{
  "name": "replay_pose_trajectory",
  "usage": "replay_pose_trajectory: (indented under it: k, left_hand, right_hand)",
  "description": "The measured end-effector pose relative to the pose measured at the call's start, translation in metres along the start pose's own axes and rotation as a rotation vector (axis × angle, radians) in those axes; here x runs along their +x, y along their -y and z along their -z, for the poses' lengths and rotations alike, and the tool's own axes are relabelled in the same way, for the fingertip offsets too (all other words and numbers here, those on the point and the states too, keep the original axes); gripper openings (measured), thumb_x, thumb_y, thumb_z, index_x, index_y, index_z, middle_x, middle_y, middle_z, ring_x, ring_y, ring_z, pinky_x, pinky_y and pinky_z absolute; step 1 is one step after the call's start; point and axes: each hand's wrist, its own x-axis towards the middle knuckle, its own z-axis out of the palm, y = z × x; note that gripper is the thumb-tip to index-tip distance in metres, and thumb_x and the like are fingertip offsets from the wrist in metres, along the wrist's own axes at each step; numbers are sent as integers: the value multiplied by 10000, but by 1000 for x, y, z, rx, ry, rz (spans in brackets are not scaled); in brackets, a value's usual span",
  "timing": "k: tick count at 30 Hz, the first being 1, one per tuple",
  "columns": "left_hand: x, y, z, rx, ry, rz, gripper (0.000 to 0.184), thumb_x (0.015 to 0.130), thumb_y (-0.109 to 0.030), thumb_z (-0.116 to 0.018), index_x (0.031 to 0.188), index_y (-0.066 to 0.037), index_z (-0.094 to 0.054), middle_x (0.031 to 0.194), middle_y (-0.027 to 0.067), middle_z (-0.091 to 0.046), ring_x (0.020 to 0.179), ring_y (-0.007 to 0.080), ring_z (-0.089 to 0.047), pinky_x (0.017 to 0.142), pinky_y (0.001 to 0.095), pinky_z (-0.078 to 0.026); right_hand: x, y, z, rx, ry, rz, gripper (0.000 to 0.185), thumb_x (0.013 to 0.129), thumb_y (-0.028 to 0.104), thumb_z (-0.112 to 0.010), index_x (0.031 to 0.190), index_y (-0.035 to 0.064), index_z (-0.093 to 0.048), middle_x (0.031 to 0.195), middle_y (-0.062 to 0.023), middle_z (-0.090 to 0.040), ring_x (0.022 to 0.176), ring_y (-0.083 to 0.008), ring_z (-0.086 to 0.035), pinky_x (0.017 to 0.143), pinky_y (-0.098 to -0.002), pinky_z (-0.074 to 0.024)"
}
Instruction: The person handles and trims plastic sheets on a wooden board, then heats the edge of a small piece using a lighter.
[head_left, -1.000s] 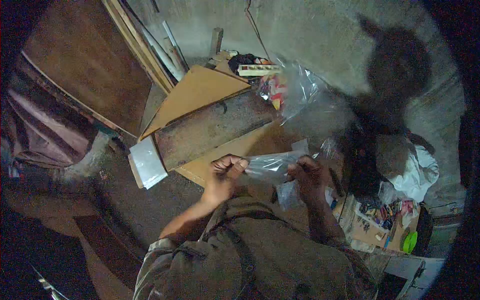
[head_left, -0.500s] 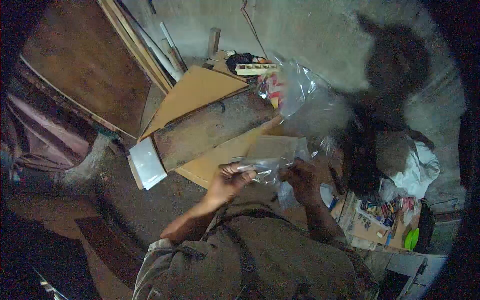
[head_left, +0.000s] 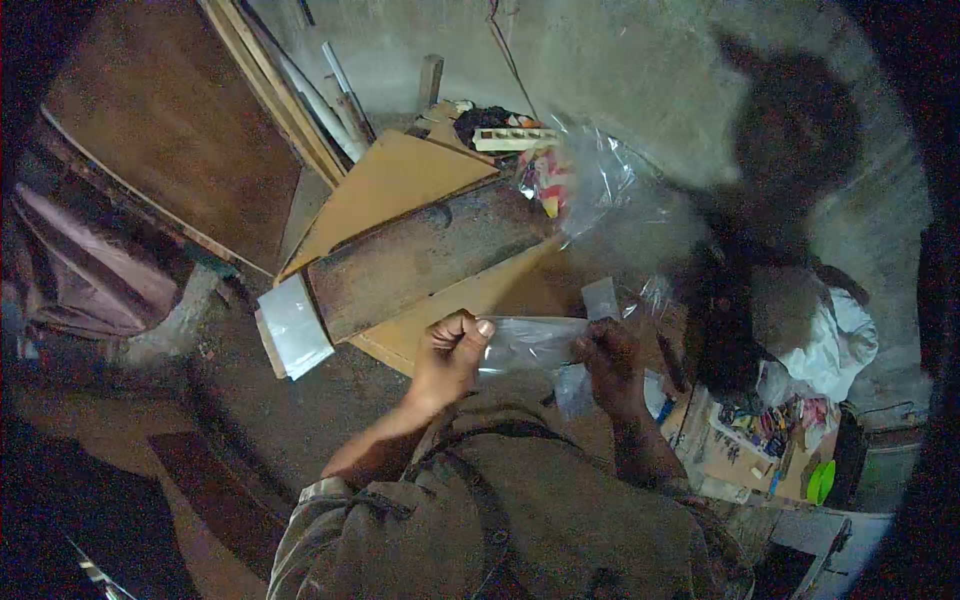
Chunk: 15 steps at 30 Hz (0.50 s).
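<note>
Between my two hands a clear plastic bag (head_left: 535, 343) is stretched out in front of my chest. My left hand (head_left: 448, 358) pinches its left end, with the thumb on top. The right end is held in the closed fingers of my right hand (head_left: 611, 362), which lies in shadow. Just beyond the bag is a brown cardboard sheet (head_left: 440, 318), and a worn dark board (head_left: 430, 255) lies over it. Small clear plastic pieces (head_left: 574, 390) lie below and beside my right hand.
White sheets in plastic (head_left: 295, 327) lie at the board's left end. A white power strip (head_left: 514, 139) and a large clear plastic bag (head_left: 620, 190) are at the back. On the right are a white sack (head_left: 838, 345) and a tray of small items (head_left: 755, 430).
The bag was raised and crumpled half a second ago; now it is drawn flat and taut between my hands. Both hands have kept their hold on it.
</note>
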Motion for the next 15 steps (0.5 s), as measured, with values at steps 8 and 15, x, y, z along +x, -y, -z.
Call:
replay_pose_trajectory:
  k: [8,15]
  left_hand:
    - [-1,-4,3,-38,128,78,219,846,-38,-636,698,-77,-478,674,-55,-529,614,33,-425,565,211,-368]
    - [1,2,-1,-180,-40,39,258,859,-89,-637,667,-89,-465,625,-49,-508,594,20,-410,533,221,-344]
  right_hand:
    - [8,7,11,-831,234,188,92,801,110,-631,830,39,-582,799,-68,-606,753,-209,-606,660,-355,-483]
    - [3,-9,4,-502,133,52,130,783,127,-678,853,35,-620,814,-95,-638,743,-224,-615,691,-368,-490]
